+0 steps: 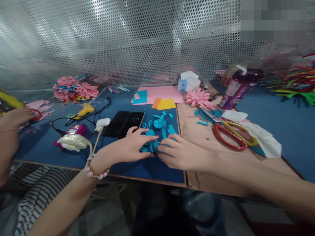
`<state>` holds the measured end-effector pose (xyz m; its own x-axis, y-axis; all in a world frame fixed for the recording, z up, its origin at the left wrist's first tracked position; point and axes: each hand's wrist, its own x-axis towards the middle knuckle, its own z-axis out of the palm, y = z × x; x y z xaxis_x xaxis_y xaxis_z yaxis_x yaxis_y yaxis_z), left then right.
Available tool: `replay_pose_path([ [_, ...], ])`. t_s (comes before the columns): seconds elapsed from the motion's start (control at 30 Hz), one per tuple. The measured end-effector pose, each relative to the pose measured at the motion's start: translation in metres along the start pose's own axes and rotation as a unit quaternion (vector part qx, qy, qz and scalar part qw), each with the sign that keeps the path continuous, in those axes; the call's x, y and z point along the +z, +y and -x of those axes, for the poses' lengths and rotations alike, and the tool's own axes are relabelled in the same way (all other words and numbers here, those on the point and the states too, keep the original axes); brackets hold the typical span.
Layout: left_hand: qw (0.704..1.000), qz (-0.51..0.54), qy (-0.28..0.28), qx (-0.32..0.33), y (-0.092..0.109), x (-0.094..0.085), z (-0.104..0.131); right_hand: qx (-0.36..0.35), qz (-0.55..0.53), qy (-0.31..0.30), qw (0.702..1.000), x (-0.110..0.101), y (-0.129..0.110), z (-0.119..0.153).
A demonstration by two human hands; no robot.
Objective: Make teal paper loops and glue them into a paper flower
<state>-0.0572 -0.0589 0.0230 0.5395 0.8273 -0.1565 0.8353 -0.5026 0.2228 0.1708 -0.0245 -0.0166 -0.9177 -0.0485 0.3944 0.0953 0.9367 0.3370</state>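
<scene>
My left hand [133,144], with a beaded bracelet at the wrist, reaches over blue paper pieces [150,135] with its fingers spread. Close to its right, my right hand [178,151] rests low over the same pieces, fingers curled and near together; whatever lies under its fingertips is hidden. A blue paper flower [159,122] sits just beyond both hands, with small blue scraps around it. Beside my left hand lie two dark phones [131,123], one showing a lit clock.
Red and yellow scissors [230,134], white tissues [264,137] and a purple cup [237,88] stand right. Pink paper [159,91] and a tissue box [189,82] lie behind. A yellow glue gun [85,110], cables and another person's hand [17,117] are left.
</scene>
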Motion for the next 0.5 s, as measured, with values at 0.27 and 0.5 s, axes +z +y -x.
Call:
replay_pose_path([
  [0.27,0.997,0.001,0.079,0.007,0.006,-0.006,0.002,0.010,0.047,0.052,0.998,-0.006,0.002,0.000],
  [0.5,0.937,0.303,0.160,-0.062,0.035,-0.016,0.011,0.082,0.099,0.150,0.980,-0.032,0.016,-0.003],
])
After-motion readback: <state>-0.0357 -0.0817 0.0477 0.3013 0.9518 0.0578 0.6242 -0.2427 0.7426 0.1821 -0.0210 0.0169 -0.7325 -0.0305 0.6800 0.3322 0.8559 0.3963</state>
